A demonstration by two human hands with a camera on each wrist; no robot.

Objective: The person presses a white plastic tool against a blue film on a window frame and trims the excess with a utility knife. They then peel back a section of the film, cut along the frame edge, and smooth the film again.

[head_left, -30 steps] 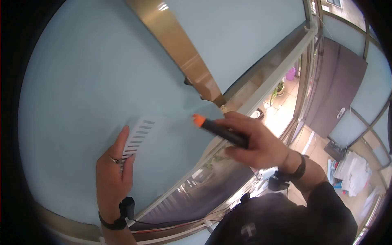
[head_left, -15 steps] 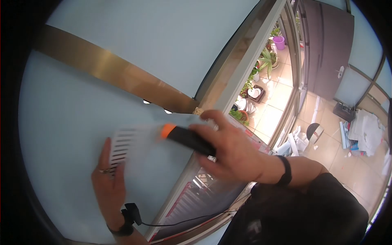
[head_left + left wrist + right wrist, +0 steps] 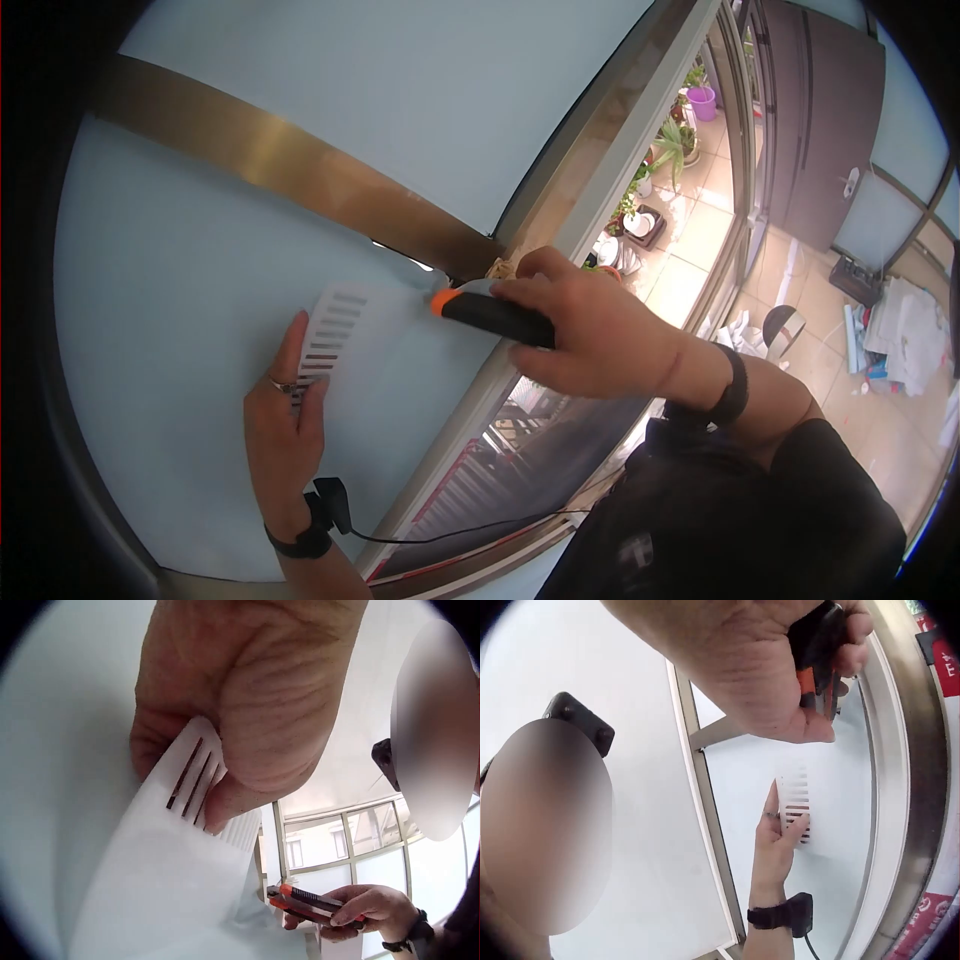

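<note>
Compared with the head view half a second earlier, the black-and-orange tool (image 3: pixel 495 318) lies closer to the lower edge of the gold-coloured strip (image 3: pixel 270 155), and the right grip (image 3: pixel 595 335) that carries it appears less blurred. The white slotted plate (image 3: pixel 161 859) has also shifted a little toward the strip, together with the left grip (image 3: pixel 283 425). The way each is held is unchanged.

The left grip pinches the plate at its slotted end, against the pale blue panel (image 3: pixel 170 340); the plate's broad, plain part extends to the right, toward the tool. The right grip, to the right of the plate, is curled around the tool's black body, with the orange end pointing left. The plate thus lies within the left grip and well apart from the right grip.

Some of the slots are covered by the left grip, and the plate's broad part is cut off at the lower edge of the left wrist view. In the head view its pale outline merges with the panel. The tool's tip is indistinct; whether it touches plate or panel cannot be told. In the right wrist view, the right grip hides much of the tool.
</note>
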